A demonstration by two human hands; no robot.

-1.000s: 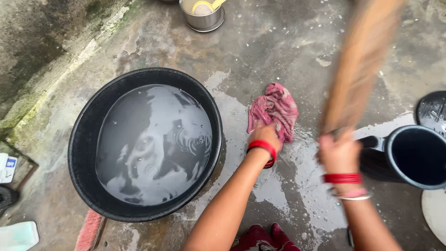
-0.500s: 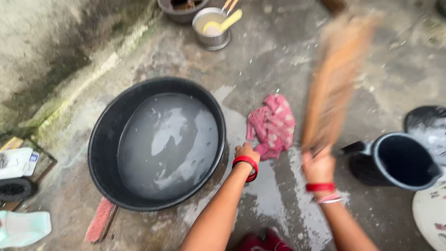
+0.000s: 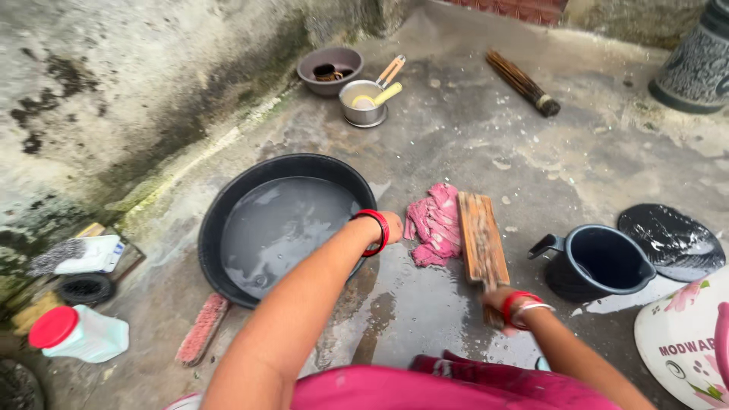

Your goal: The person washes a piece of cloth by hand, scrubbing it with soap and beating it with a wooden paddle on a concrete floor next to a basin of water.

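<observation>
Now wet pink cloth (image 3: 434, 222) crumpled, wooden paddle (image 3: 481, 247) flat against it.

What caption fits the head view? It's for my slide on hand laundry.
Right hand holds a wooden paddle down on pink cloth; left hand beside a black tub.
</observation>
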